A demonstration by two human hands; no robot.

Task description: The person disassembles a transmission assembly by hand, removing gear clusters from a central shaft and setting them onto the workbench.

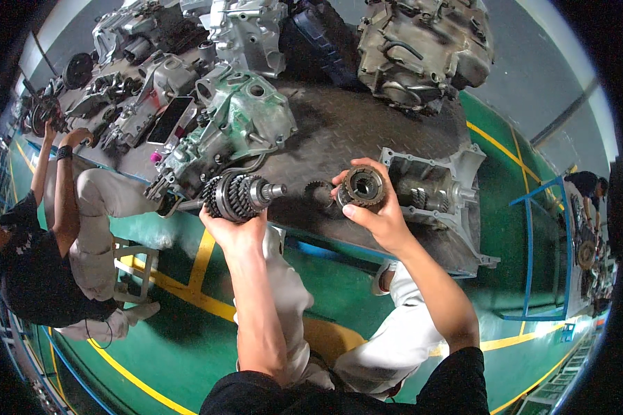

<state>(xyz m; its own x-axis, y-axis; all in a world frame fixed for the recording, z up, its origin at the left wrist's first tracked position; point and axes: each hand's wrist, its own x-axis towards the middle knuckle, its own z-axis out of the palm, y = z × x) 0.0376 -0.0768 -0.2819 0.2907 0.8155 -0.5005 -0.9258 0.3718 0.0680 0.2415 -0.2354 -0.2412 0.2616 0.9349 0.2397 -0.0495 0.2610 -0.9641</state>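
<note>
My left hand (234,232) is closed from below around a gear shaft (241,196), a metal shaft with several toothed gears stacked on it. The shaft lies roughly level, its thin stepped end pointing right. In my right hand (383,214) is a ring-shaped synchronizer hub (363,187), gripped at its rim with the open bore facing me. The two parts are apart, both held above the near edge of the workbench. Between them on the bench lies a dark toothed ring (318,194). Just right of my right hand sits an open gearbox housing half (429,187).
A silver-green gearbox casing (246,114) stands on the metal bench (325,128) beyond my left hand. Larger transmission housings (422,52) line the back. A phone (171,120) rests on parts at left. A seated co-worker (38,256) handles parts there. A blue frame (528,256) stands at right.
</note>
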